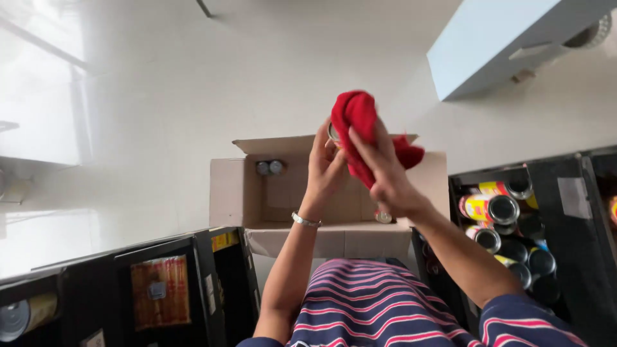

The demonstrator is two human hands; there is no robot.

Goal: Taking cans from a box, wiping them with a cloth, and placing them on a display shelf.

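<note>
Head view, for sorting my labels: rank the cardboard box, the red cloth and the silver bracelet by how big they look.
1. cardboard box, by far the largest.
2. red cloth, held nearer the camera, so it may look oversized.
3. silver bracelet, smallest, on the left wrist.

This looks like a shop or its stockroom. Black shelving units stand on both sides, the right one packed with rows of tin cans. An open cardboard carton sits on the pale tiled floor between them.
</note>
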